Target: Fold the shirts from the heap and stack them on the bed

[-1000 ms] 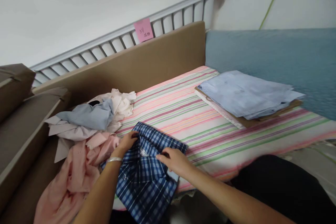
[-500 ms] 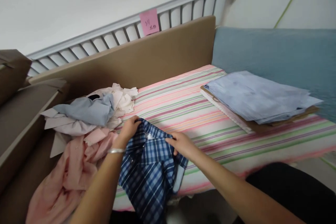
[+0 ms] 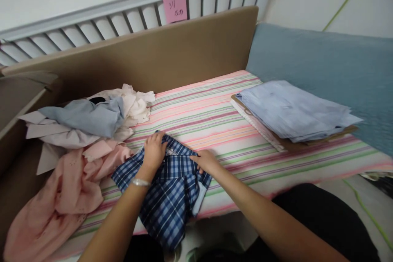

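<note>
"One blue checked shirt (image 3: 172, 188) down at six o'clock on the striped sheet (image 3: 221, 118), and how's it held?"
"Left hand (image 3: 154, 150) curls over its upper edge, pinching or not I can't tell; right hand (image 3: 207, 163) pinches that edge!"
"And around it?"
"Crumpled pink garment (image 3: 70, 188) at nine o'clock from the shirt, pale blue stack (image 3: 291, 110) up at two"

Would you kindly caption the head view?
Left hand on, right hand pinching, a blue plaid fabric garment over multicoloured striped cloth.
</note>
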Demonstrator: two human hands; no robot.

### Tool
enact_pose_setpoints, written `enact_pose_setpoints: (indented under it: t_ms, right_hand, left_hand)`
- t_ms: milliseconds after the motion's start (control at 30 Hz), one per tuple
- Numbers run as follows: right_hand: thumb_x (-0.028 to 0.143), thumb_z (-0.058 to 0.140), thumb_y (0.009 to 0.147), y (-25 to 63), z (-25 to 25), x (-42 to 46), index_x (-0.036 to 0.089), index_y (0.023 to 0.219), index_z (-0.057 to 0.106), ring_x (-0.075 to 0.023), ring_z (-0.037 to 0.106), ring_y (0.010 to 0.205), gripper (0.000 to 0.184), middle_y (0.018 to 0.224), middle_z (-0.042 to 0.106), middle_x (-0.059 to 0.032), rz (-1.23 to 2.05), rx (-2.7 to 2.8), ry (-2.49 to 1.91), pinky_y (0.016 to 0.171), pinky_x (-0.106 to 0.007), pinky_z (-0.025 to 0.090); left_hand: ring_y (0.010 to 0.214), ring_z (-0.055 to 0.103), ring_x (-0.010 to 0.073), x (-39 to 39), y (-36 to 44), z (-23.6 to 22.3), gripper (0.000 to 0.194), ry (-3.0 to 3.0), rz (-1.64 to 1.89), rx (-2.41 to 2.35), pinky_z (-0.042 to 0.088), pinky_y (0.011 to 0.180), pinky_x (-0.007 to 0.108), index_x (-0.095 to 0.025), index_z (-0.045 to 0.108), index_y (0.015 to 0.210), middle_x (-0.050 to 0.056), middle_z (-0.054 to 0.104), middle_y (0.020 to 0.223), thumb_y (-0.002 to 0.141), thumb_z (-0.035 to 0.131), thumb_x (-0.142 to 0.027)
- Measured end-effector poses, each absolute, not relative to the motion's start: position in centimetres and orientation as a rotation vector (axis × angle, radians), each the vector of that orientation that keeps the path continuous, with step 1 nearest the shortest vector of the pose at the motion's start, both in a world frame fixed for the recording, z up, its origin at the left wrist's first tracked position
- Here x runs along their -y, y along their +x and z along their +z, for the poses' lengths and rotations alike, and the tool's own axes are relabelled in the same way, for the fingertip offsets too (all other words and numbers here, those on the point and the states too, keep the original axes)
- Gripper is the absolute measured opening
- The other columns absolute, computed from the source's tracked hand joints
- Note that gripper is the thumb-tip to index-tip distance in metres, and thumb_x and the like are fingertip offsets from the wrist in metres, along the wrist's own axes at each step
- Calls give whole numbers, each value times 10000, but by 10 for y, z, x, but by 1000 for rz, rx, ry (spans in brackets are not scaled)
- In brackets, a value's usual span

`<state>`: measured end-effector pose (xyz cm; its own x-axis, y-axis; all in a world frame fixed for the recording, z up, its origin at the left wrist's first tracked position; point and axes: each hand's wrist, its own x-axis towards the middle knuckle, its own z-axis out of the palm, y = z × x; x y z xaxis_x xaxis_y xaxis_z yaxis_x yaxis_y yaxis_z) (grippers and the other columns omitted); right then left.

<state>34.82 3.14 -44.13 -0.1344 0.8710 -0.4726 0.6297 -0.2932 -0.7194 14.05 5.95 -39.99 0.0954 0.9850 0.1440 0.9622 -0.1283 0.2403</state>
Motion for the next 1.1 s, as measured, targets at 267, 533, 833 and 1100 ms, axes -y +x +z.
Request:
enact_pose_setpoints:
  t_ms: [267,533,833,1100]
  right_hand:
    - [358,482,878,356,-406,-10,150,693,596,-70,535,390,301,598,654,-8,1442,1717,-1764,438,-176,384]
    - [138,535,810,344,-401,53,158,919,567,-71,516,350,116,471,580,63,1767,1631,-1809,387,-148,339]
    - [186,582,778,346,-380,36,191,729,575,-84,505,374,50,461,563,59,1435,1987,-1776,412,-176,353]
    - [154,589,772,366,-404,25,189,797,635,-135,600,497,63,523,623,16,1129,2143,-2083,511,-220,435]
  left_hand:
    - [1408,156,253,-13,145,-444,488,2194,287,-1734,143,1106,549,-325,343,1386,10,274,1513,911,328,-436]
    - [1412,141,208,-14,135,-447,471,2082,459,-1633,104,1132,490,-291,380,1370,8,290,1507,930,253,-399]
    - [1409,159,203,-13,133,-452,463,2070,549,-1588,123,1130,485,-297,395,1362,11,303,1501,930,256,-388]
    - [1401,187,224,-12,137,-458,486,2188,521,-1664,155,1124,482,-284,375,1376,18,305,1500,919,299,-431]
